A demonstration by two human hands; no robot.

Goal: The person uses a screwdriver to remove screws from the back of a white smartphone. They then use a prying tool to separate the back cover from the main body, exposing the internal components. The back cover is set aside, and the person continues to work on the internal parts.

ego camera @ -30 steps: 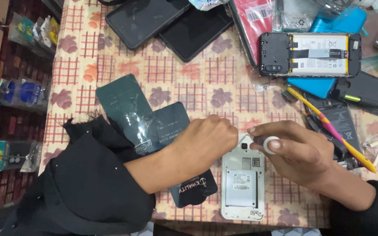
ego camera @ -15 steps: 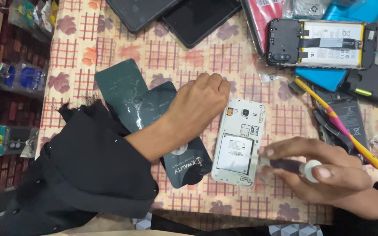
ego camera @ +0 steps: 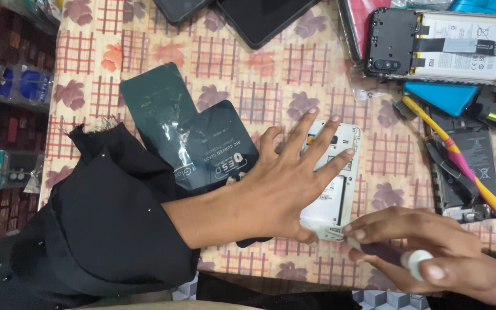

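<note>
A white phone [ego camera: 340,201] with its back cover off lies on the patterned tablecloth. My left hand [ego camera: 282,186] rests flat on it with the fingers spread wide, covering its upper left part. My right hand [ego camera: 431,258] is at the phone's lower right corner, fingertips touching the edge. It grips a small dark tool with a round white end [ego camera: 416,262]; the tool's tip is hidden under the fingers. A black sleeve [ego camera: 110,224] covers my left forearm.
Two dark green flat packets [ego camera: 162,115] lie left of the phone, partly under my arm. An opened black phone showing its battery [ego camera: 449,40] sits top right, above a blue case [ego camera: 443,96], a yellow-pink toothbrush [ego camera: 460,163] and another opened device [ego camera: 472,172]. Black phones [ego camera: 265,20] lie at the top.
My left hand has opened from a loose fist to spread fingers on the phone. My right hand has moved left with the tool to the phone's lower corner.
</note>
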